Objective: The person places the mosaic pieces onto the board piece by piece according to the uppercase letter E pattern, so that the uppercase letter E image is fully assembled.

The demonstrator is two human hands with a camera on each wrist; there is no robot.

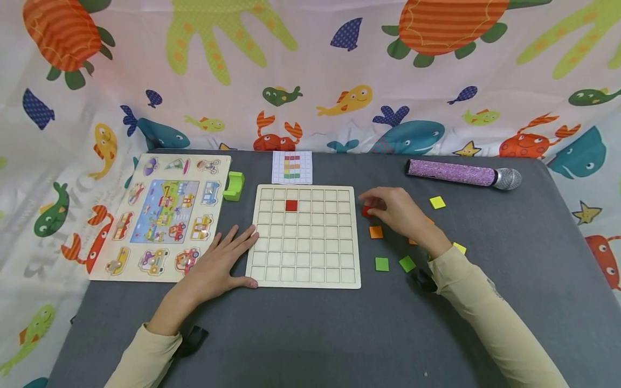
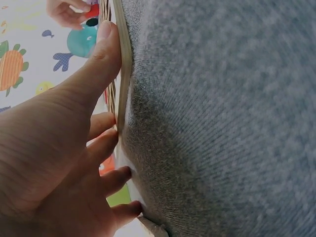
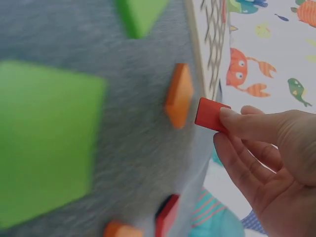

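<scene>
My left hand (image 1: 218,261) lies with fingers spread along the left edge of a wooden grid board (image 1: 304,231). Its thumb and fingertips touch the board's side in the left wrist view. One red square tile (image 1: 291,206) sits in a cell of the second row. Just off the board's right edge, my right hand (image 1: 402,213) pinches another red tile (image 3: 210,114) between thumb and fingers, raised over the table in the right wrist view. Under and around this hand lie an orange tile (image 1: 375,232), green tiles (image 1: 381,264) and yellow tiles (image 1: 437,202). A further red tile (image 3: 167,216) lies on the cloth.
Behind the board is a card (image 1: 292,167) printed with a grid of coloured squares. At the left stands a wooden picture puzzle (image 1: 223,167) beside a green plastic piece (image 1: 234,187). A pink glittery microphone (image 1: 456,173) lies at the back right. Grey cloth (image 1: 310,334) covers the table.
</scene>
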